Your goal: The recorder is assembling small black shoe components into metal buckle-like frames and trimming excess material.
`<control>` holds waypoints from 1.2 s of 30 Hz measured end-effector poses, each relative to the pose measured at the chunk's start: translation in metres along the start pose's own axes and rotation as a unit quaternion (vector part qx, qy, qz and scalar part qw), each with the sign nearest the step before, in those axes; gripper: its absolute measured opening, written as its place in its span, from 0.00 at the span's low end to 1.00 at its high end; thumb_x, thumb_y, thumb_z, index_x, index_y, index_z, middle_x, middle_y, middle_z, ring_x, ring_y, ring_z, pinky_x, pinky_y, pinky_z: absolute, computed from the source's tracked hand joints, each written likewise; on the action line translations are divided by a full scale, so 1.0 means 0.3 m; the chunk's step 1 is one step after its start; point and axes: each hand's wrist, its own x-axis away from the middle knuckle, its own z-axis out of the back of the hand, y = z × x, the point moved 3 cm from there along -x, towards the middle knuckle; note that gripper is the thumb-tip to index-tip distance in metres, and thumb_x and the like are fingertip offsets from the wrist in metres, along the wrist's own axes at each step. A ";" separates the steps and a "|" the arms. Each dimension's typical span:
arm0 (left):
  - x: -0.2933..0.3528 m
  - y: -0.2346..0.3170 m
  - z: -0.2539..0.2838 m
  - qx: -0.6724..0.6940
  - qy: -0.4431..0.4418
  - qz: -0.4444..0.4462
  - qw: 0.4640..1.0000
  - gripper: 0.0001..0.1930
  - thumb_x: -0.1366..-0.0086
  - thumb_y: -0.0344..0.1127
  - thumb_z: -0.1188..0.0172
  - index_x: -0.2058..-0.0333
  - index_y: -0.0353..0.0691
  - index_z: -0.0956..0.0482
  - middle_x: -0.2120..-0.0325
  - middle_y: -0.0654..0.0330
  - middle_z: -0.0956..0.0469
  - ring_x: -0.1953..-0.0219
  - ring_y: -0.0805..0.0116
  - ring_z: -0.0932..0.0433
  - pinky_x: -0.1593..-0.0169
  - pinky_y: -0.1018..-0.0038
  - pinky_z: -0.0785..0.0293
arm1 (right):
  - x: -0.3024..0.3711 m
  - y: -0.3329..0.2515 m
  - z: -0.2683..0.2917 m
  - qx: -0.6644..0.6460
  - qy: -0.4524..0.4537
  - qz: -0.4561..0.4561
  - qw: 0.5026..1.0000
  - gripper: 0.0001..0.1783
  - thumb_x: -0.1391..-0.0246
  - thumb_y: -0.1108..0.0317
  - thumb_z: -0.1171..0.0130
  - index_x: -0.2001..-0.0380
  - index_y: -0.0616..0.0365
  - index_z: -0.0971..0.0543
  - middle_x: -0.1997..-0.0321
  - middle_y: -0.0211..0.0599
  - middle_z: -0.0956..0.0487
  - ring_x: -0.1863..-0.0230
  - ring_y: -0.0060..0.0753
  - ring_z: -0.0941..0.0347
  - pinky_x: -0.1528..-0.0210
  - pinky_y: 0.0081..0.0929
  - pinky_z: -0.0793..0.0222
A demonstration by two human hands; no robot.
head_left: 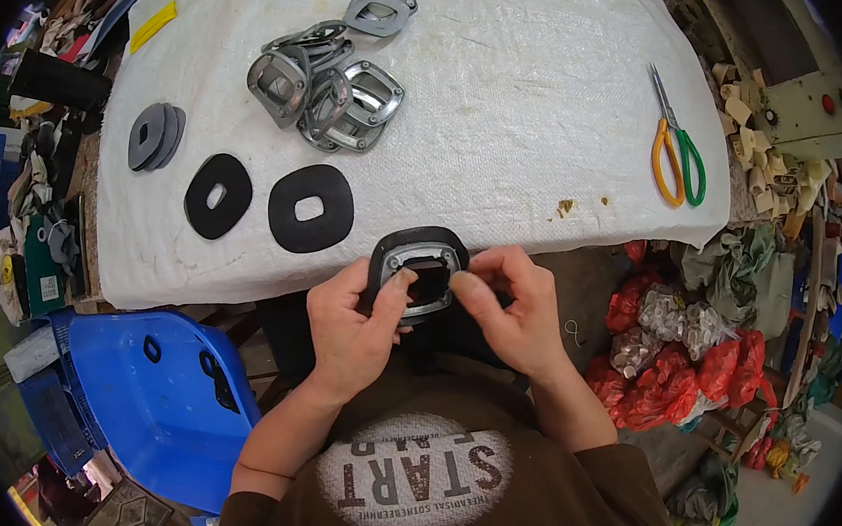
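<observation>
Just off the front edge of the table, my left hand (347, 335) grips a silver metal frame (424, 313) set against a black rounded pad (421, 234). Its thumb lies on the frame, beside the opening in the middle. My right hand (521, 317) is closed at the right side of the same piece, thumb and forefinger pinched at its rim; exactly which layer they pinch is hard to make out. To the left lie two more black pads with oval holes, one (309, 237) nearer and another (209, 194) farther left.
Loose metal frames (366, 108) are heaped at the table's back. Grey pads (155, 138) are stacked at left, near a yellow strip (153, 27). Scissors (674, 145) lie at right. A blue tub (143, 409) stands lower left; red bags (666, 385) hang lower right.
</observation>
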 end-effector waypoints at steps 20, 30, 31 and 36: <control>0.021 0.045 -0.030 -0.298 0.066 -0.347 0.887 0.05 0.51 0.23 0.42 0.80 0.32 0.30 0.86 0.55 0.34 0.87 0.62 0.33 0.83 0.73 0.38 | -0.002 0.005 -0.016 0.095 -0.012 -0.011 0.995 0.05 0.56 0.75 0.45 0.77 0.64 0.30 0.83 0.37 0.27 0.84 0.23 0.31 0.81 0.19 0.37; 0.006 -0.017 0.001 0.108 0.026 0.017 0.994 0.09 0.40 0.31 0.48 0.71 0.29 0.27 0.80 0.57 0.26 0.85 0.76 0.28 0.84 0.84 0.32 | 0.011 0.076 -0.008 -0.251 -0.081 -0.126 0.956 0.06 0.49 0.71 0.47 0.73 0.64 0.29 0.79 0.30 0.27 0.77 0.15 0.32 0.76 0.15 0.36; 0.003 -0.019 0.003 0.107 0.027 0.017 0.994 0.09 0.40 0.31 0.48 0.71 0.29 0.27 0.80 0.57 0.26 0.85 0.76 0.28 0.84 0.84 0.32 | 0.009 0.077 -0.012 -0.305 -0.073 -0.127 0.941 0.07 0.47 0.70 0.48 0.73 0.63 0.29 0.78 0.29 0.27 0.77 0.16 0.32 0.76 0.15 0.36; 0.004 -0.021 0.006 0.100 0.043 0.010 0.994 0.09 0.40 0.31 0.48 0.71 0.29 0.27 0.80 0.57 0.26 0.85 0.77 0.28 0.84 0.84 0.32 | 0.031 0.062 -0.031 -0.220 -0.088 -0.133 0.962 0.08 0.47 0.68 0.48 0.71 0.63 0.29 0.79 0.29 0.27 0.78 0.16 0.32 0.76 0.15 0.36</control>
